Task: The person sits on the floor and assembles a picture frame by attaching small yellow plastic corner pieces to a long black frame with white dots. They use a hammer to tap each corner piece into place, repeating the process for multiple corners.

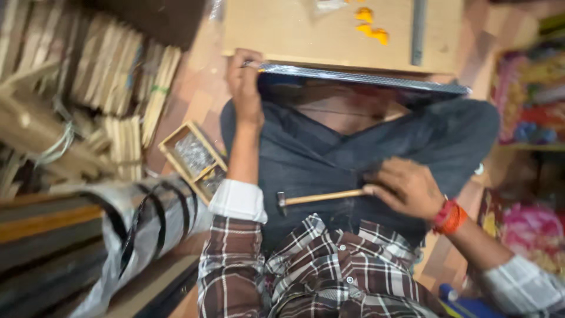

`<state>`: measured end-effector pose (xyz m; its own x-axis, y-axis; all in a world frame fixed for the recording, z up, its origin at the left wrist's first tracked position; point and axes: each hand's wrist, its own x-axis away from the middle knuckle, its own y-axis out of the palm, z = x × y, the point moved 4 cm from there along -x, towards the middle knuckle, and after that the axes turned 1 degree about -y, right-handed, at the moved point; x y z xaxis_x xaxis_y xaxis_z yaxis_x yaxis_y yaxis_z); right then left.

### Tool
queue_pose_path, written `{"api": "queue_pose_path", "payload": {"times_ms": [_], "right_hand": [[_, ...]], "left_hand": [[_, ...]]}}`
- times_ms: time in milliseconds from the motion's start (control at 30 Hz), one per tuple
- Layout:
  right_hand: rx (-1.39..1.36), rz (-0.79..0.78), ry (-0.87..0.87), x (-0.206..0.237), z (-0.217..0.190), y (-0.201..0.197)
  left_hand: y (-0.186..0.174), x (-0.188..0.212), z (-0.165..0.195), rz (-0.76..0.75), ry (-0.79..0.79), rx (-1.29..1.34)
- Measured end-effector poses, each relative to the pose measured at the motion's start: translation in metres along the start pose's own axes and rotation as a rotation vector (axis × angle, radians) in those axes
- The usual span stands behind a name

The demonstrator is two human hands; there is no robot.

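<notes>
A small hammer with a pale wooden handle and a dark metal head is held at the end of its handle by the right hand, whose fingers are curled shut around the wood. The hammer is laid almost level across the lap, on the dark grey trousers, with its head pointed toward the left forearm. The right wrist, ringed by an orange-red thread band, is bent inward, and the forearm is drawn in from the lower right.

The left arm is stretched forward, its white cuff turned back over a brown checked sleeve. The left hand is closed in a pinch on the near end of a long, dark, glossy moulding strip, which is laid across the knees along the front edge of a flat light-brown wooden board.

Beside the left forearm, a small wooden tray of silvery nails is set on the floor, near bundles of pale wooden sticks.
</notes>
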<state>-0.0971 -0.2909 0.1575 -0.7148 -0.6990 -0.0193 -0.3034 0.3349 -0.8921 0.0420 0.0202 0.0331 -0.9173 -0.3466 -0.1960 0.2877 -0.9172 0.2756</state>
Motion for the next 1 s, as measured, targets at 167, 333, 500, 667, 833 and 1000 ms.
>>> {"api": "queue_pose_path", "payload": {"times_ms": [167, 333, 500, 667, 833, 1000], "right_hand": [[0.26, 0.604, 0.078, 0.006, 0.054, -0.05], [-0.464, 0.895, 0.425, -0.007, 0.198, -0.074], [-0.209, 0.548, 0.199, -0.064, 0.257, -0.04], [-0.057, 0.22, 0.22, -0.13, 0.24, 0.007], [0.162, 0.302, 0.197, -0.186, 0.214, 0.021], [0.282, 0.293, 0.282, -0.2, 0.22, 0.03]], "left_hand": [[-0.003, 0.001, 0.012, 0.011, 0.067, -0.125], [-0.001, 0.015, 0.008, 0.004, 0.056, -0.023], [-0.054, -0.007, -0.007, 0.271, -0.265, 0.072], [-0.142, -0.062, 0.024, 0.267, 0.122, 0.004], [-0.165, -0.083, 0.062, 0.149, 0.27, -0.385], [-0.079, -0.056, 0.097, -0.005, 0.51, -1.271]]}}
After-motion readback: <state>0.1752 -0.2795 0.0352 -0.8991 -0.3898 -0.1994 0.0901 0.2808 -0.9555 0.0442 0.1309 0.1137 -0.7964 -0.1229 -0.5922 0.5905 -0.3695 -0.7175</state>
